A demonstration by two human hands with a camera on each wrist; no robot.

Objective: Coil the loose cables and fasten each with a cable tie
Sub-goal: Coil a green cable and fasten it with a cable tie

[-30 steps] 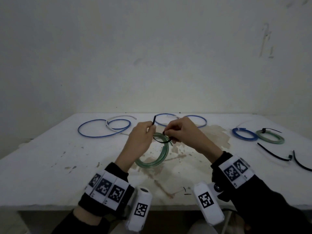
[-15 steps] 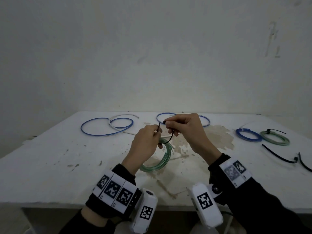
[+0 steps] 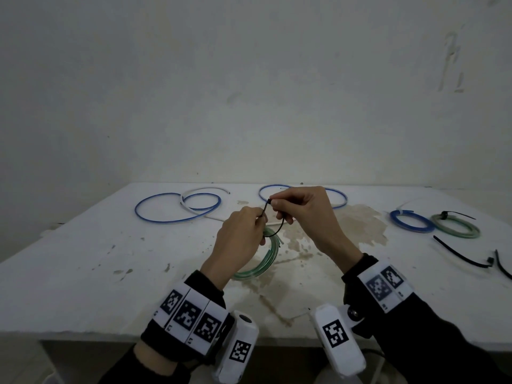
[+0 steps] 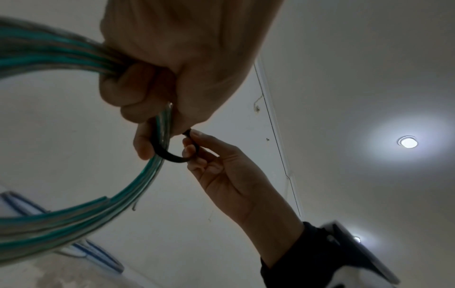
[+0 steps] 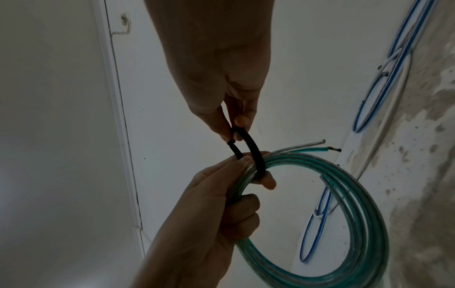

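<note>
Nearest us, our left hand (image 3: 238, 239) grips the green coil (image 5: 344, 204) above the counter (image 3: 83, 273); our right hand (image 3: 302, 214) pinches the black cable tie (image 5: 256, 154) looped around it. Next, we judge, cinch it. Beyond, blue cables (image 3: 177, 209) lie loose.

Green cable coil (image 3: 263, 259), black tie (image 3: 277, 228)

Bare hands (image 3: 241, 236) emerge from black sleeves (image 3: 432, 328), each wrist wrapped in a white band (image 3: 191, 320) of black square-patterned markers and carrying a white camera pod (image 3: 338, 342) with its own marker.
</note>
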